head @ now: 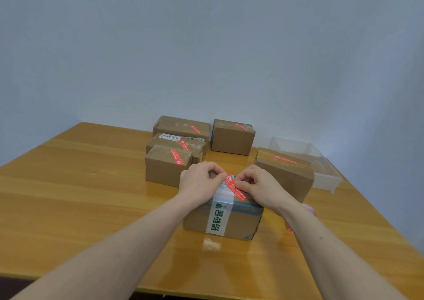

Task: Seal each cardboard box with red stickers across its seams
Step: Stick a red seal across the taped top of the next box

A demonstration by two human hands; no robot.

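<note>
A long red sticker (234, 187) with white print is laid slantwise across the top of the nearest cardboard box (238, 221), which is banded with white tape bearing green characters. Its far end is pinched by the left hand (199, 180); its middle is pinched by the right hand (259, 186), just beside the left

A red sticker (234, 187) with white print is laid slantwise across the top of the nearest cardboard box (243, 221), which is banded with white tape bearing green characters. Its far end is pinched between both hands. Five brown boxes (232, 139) beyond the grip each carry a red sticker.
</note>
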